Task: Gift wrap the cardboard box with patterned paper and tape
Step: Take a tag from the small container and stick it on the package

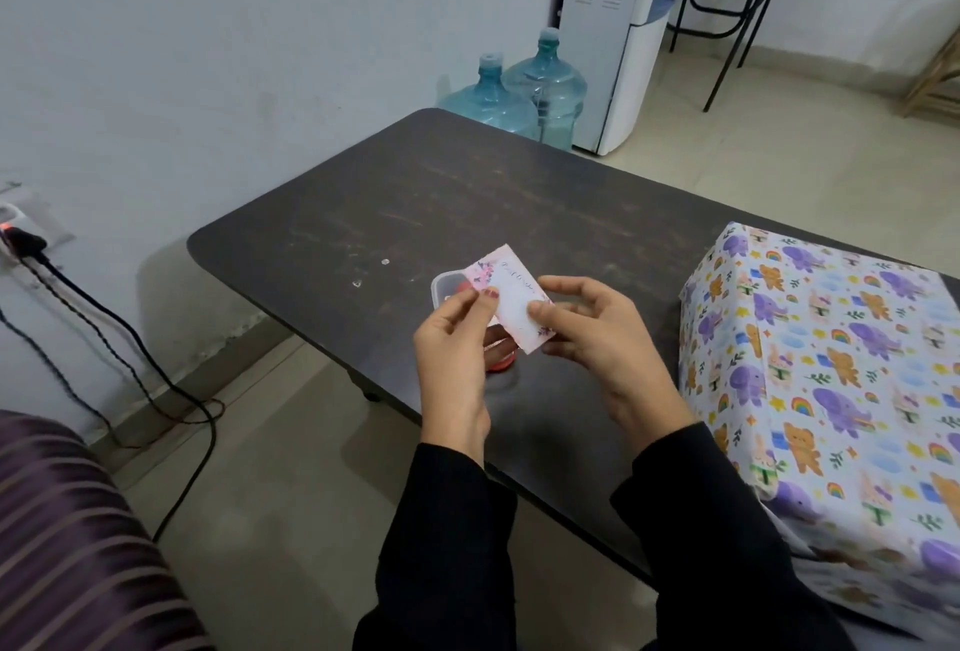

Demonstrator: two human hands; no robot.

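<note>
Box (831, 364) stood wrapped at 3 o'clock; left hand (457, 354) and right hand (602, 338) each kept a pinching grip on a floral card (514, 294), which probably needed taping on next.

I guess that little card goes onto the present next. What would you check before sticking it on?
1. Small white card with pink floral corners gripped: left hand and right hand both pinch it. Ok.
2. Wrapping: box covered in animal-patterned paper shows no bare cardboard on visible faces. Ok.
3. Tape at hand: a red round object lies under the hands, mostly hidden. Cannot tell.
4. Adhesive on the card's back: hidden. Cannot tell.
5. Box in reach: it stands on the dark table beside the right hand. Ok.
</note>
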